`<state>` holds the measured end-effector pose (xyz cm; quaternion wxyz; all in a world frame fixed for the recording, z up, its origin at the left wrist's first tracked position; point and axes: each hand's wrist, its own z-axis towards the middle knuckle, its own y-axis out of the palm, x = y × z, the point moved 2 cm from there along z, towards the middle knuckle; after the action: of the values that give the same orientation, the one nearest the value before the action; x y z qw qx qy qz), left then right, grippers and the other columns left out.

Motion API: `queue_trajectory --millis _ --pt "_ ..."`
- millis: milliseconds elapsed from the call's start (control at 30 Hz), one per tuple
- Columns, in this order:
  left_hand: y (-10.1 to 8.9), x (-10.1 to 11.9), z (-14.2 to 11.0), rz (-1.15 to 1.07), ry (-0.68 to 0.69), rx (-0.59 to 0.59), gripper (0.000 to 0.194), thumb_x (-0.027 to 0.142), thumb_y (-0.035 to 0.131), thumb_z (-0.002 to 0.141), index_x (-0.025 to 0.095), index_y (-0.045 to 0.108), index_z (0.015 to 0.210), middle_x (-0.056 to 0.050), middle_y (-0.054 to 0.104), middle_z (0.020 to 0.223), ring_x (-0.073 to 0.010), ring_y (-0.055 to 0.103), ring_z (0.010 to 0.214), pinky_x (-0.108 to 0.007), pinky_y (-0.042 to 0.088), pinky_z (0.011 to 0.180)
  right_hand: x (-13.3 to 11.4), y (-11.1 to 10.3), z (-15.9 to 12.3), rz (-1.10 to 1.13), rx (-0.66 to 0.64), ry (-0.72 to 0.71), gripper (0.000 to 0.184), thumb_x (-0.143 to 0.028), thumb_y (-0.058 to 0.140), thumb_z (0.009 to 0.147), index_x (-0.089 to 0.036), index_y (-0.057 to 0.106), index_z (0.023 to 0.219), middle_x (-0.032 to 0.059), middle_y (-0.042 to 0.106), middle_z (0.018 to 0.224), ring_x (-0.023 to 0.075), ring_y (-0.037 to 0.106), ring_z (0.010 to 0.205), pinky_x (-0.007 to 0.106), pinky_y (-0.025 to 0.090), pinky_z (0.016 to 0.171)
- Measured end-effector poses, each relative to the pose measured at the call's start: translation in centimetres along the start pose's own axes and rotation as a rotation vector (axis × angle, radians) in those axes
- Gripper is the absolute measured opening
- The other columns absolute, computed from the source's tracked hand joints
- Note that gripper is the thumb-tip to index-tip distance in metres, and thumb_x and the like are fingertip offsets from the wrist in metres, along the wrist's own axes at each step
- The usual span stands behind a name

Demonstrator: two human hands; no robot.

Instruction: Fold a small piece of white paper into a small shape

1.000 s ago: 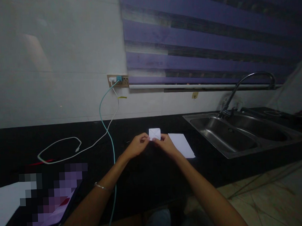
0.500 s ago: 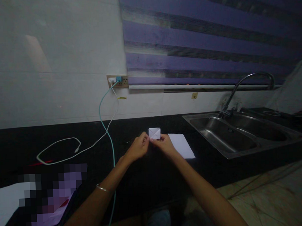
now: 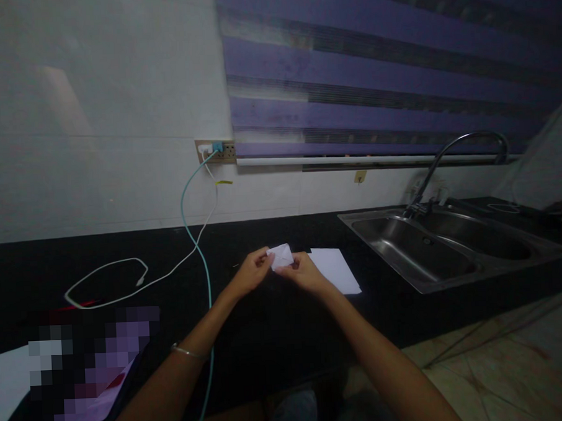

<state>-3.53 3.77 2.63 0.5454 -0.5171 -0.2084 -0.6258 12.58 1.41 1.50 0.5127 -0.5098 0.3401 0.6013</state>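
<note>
A small folded piece of white paper (image 3: 281,255) is held up between my two hands, tilted, with crease lines on its face. My left hand (image 3: 254,269) pinches its left edge, and my right hand (image 3: 305,273) grips it at the lower right with the thumb in front. Just right of my right hand, white paper sheets (image 3: 336,270) lie flat on the black countertop (image 3: 259,348). The fingers behind the folded paper are partly hidden.
At the right is a steel double sink (image 3: 417,248) with a curved faucet (image 3: 446,147). A teal cable (image 3: 207,269) and a white cable (image 3: 163,278) run from the wall socket (image 3: 225,152) across the counter. A device with a blurred screen (image 3: 106,379) and white paper (image 3: 9,377) lie front left.
The folded paper has tilted and shifted slightly left. My left hand, earlier curled at its lower left corner, now pinches its left edge. My right hand keeps its hold.
</note>
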Motion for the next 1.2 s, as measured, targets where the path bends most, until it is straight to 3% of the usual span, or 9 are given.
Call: queue_trajectory --millis 133,267,433,567,633,800,867,1033,1200 --pt "0.1 0.0 0.3 -0.185 -0.091 0.055 0.044 0.059 0.059 0.077 0.015 0.055 0.077 0.003 0.053 0.06 -0.0087 0.048 0.05 -0.018 0.037 0.045 0.2 0.3 -0.1 0.083 0.03 0.041 0.024 -0.033 0.074 0.07 -0.012 0.067 0.077 0.0006 0.06 0.065 0.0102 0.05 0.056 0.022 0.037 0.054" --pt "0.4 -0.1 0.6 -0.382 -0.085 0.165 0.047 0.06 0.067 0.069 0.016 0.053 0.073 0.008 0.044 0.049 -0.0043 0.038 0.039 -0.016 0.032 0.039 0.6 0.9 0.2 0.234 0.126 0.037 0.027 -0.037 0.076 0.068 -0.012 0.065 0.07 0.0011 0.06 0.063 0.0102 0.052 0.055 0.023 0.041 0.054" --pt "0.2 -0.6 0.6 -0.319 -0.087 0.131 0.037 0.048 0.07 0.073 0.014 0.06 0.083 0.003 0.057 0.057 -0.0075 0.051 0.046 -0.017 0.038 0.042 0.1 0.6 0.7 0.438 0.231 -0.033 0.024 -0.039 0.074 0.072 -0.018 0.065 0.081 -0.0005 0.058 0.073 0.0102 0.053 0.063 0.022 0.048 0.057" --pt "-0.4 -0.4 0.7 -0.167 0.012 0.131 0.032 0.039 0.069 0.075 0.014 0.067 0.096 -0.006 0.07 0.088 -0.0163 0.065 0.077 -0.024 0.051 0.065 -0.6 -0.1 0.6 0.164 0.238 -0.141 0.024 -0.043 0.064 0.08 -0.021 0.064 0.089 0.0015 0.059 0.08 0.0148 0.057 0.074 0.023 0.053 0.056" --pt "-0.8 -0.2 0.6 -0.154 0.027 0.149 0.037 0.036 0.071 0.073 0.015 0.066 0.103 -0.007 0.071 0.092 -0.0179 0.066 0.081 -0.026 0.052 0.068 -1.0 -0.3 0.3 -0.009 0.257 -0.192 0.024 -0.044 0.059 0.084 -0.021 0.063 0.092 0.0018 0.059 0.079 0.0153 0.058 0.073 0.022 0.052 0.052" --pt "-1.8 0.2 0.3 -0.143 -0.054 0.167 0.035 0.037 0.072 0.073 0.013 0.069 0.099 0.001 0.064 0.055 -0.011 0.056 0.045 -0.019 0.04 0.042 -1.1 -0.1 -0.2 -0.233 0.252 -0.23 0.023 -0.04 0.048 0.092 -0.022 0.061 0.098 -0.0014 0.059 0.067 0.0093 0.054 0.051 0.019 0.046 0.047" --pt "-1.9 0.3 0.3 -0.17 -0.078 0.159 0.033 0.038 0.071 0.074 0.012 0.07 0.095 0.002 0.06 0.049 -0.0085 0.049 0.037 -0.018 0.034 0.037 -0.9 0.0 -0.1 -0.17 0.23 -0.2 0.024 -0.041 0.049 0.092 -0.021 0.059 0.098 -0.0018 0.061 0.065 0.0087 0.054 0.047 0.019 0.046 0.045" --pt "-1.8 0.5 0.2 -0.257 -0.112 0.146 0.031 0.035 0.074 0.071 0.011 0.07 0.09 -0.006 0.07 0.068 -0.0088 0.054 0.043 -0.017 0.032 0.035 -0.8 -0.1 0.4 0.16 0.21 -0.122 0.027 -0.043 0.063 0.081 -0.019 0.059 0.091 0.0022 0.066 0.077 0.0138 0.064 0.064 0.026 0.057 0.052" --pt "-2.0 1.4 -0.1 -0.207 -0.109 0.087 0.029 0.035 0.075 0.07 0.009 0.072 0.083 -0.007 0.071 0.065 -0.0068 0.049 0.037 -0.018 0.033 0.033 -1.6 -0.4 0.2 0.241 0.263 -0.16 0.023 -0.038 0.071 0.075 -0.017 0.062 0.083 0.0036 0.067 0.078 0.0162 0.067 0.07 0.031 0.061 0.063"
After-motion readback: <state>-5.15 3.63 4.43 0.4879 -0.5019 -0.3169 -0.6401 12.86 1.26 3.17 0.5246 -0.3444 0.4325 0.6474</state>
